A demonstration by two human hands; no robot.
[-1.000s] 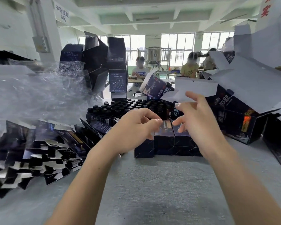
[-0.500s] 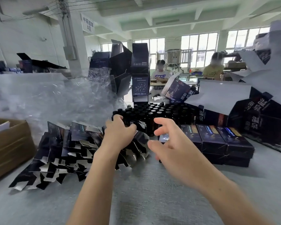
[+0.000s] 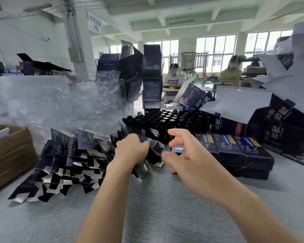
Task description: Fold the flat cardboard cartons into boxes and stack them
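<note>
Left grip (image 3: 132,151) is closed, fingers curled over the upper edge of the end carton (image 3: 153,143), which leans at the right end of the fanned row of flat cartons (image 3: 68,160) on the table (image 3: 147,207). Right grip (image 3: 186,155) is open, fingers spread, holding nothing, and hovers between that row and the finished boxes (image 3: 235,151) stacked in two layers to the right. Risks noted:

- The cartons overlap closely and their cut flaps interleave. A lift by one edge may drag a second carton along or snag a neighbour's flap, which would collapse the fan.
- The hold sits on a thin edge only. A sharp pull could crease or tear the flap and spoil the fold.
- Open-topped ranks of dark bottles (image 3: 165,120) stand just behind the row. A carton swung backward on the lift could strike the front rank.
- The right grip is near the closest stacked box. A careless reach across could nudge it out of line.
- Loose plastic wrap (image 3: 51,102) lies heaped behind the cartons on the left and may catch a raised flap.

Whether the left grip holds one carton or several cannot be told from here.
</note>
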